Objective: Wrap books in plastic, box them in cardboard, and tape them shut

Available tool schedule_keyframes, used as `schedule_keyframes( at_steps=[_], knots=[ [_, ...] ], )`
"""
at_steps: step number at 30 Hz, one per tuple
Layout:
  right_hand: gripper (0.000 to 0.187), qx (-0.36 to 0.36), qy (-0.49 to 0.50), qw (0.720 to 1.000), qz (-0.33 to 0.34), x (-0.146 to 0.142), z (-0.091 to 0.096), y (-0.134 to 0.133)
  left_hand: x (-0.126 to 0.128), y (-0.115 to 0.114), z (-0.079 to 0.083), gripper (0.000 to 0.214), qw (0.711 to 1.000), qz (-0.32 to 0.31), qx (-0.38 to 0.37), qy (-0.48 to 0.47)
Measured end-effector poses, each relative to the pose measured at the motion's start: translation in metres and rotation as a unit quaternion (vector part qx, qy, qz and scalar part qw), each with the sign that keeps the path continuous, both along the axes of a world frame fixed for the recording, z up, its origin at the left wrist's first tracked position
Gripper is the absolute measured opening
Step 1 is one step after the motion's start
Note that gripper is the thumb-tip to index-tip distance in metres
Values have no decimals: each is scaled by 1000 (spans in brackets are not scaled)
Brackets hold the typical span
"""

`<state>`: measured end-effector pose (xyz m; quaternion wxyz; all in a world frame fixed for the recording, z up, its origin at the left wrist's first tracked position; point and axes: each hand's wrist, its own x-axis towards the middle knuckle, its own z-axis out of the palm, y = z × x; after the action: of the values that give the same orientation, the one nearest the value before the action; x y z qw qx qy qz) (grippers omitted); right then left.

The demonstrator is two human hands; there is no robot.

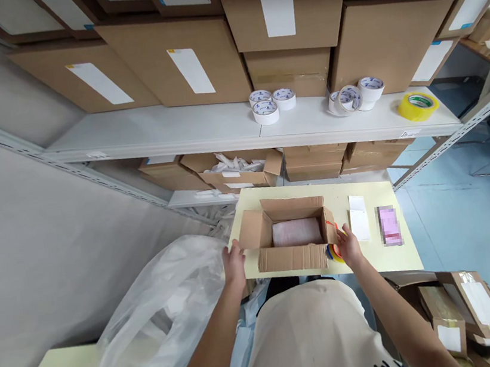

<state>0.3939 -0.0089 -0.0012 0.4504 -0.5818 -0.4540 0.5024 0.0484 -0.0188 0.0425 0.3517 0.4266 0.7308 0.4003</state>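
Observation:
An open cardboard box sits on the pale yellow table, its flaps folded outward. Inside it lies a wrapped pinkish-white package. My left hand is closed at the outer corner of the left flap. My right hand has its fingers bent around the edge of the right flap. Partly hidden under that flap and beside my right hand is a coloured ring-shaped thing, yellow, red and blue, perhaps a tape roll.
White paper slips and a blurred pink-purple item lie on the table. Tape rolls and a yellow roll stand on the shelf. Clear plastic film bulges at left; cartons are piled at lower right.

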Motion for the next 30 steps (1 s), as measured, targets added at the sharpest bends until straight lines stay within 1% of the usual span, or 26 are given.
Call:
schedule_keyframes(
  at_steps=[2, 3, 5, 7, 9, 11, 13, 14, 15, 17, 19, 20, 21, 23, 25, 27, 28, 30],
  knots=[
    [79, -41, 45, 998, 1, 4, 6, 6, -3, -2, -7, 69, 991, 19, -42, -124],
    [81, -49, 57, 997, 2, 6, 10, 7, -1, -1, -8, 75, 985, 26, -44, -163],
    [81, -48, 75, 996, 9, 10, 20, 9, 5, 2, -5, 84, 980, 3, -17, -200],
    [81, -31, 80, 996, 33, 13, 31, 10, 12, 5, 0, 92, 981, -29, 17, -192],
    [80, -9, 69, 994, 82, 14, 42, 10, 15, 6, 5, 95, 985, -86, 43, -142],
    [79, 6, 35, 989, 145, 12, 51, 11, 15, 5, 9, 91, 982, -171, 52, -58],
    [76, 25, -36, 977, 208, 7, 56, 12, 10, 2, 13, 85, 965, -256, 42, 32],
    [76, 37, -85, 966, 240, 4, 58, 13, 7, 0, 15, 85, 953, -291, 32, 73],
    [77, 51, -139, 951, 271, 0, 59, 14, 4, -1, 16, 89, 940, -323, 21, 111],
    [82, 72, -246, 907, 334, -6, 59, 15, -4, -4, 18, 104, 909, -377, 2, 179],
    [93, 81, -322, 860, 388, -9, 57, 15, -11, -6, 19, 118, 878, -418, -8, 233],
    [100, 85, -346, 842, 406, -8, 55, 15, -15, -7, 18, 118, 867, -431, -9, 252],
    [107, 92, -362, 829, 417, -8, 53, 15, -18, -7, 17, 112, 859, -438, -8, 264],
    [116, 108, -382, 813, 425, -4, 49, 14, -22, -5, 14, 86, 859, -435, 4, 271],
    [113, 126, -395, 807, 420, -1, 47, 13, -23, -3, 11, 65, 873, -416, 20, 255],
    [98, 137, -389, 814, 409, 1, 47, 12, -20, 1, 10, 52, 895, -385, 33, 222],
    [86, 140, -377, 825, 397, 2, 48, 11, -17, 2, 10, 45, 909, -361, 36, 203],
    [54, 139, -341, 858, 359, 0, 51, 10, -11, 6, 9, 33, 940, -295, 34, 169]
  ],
)
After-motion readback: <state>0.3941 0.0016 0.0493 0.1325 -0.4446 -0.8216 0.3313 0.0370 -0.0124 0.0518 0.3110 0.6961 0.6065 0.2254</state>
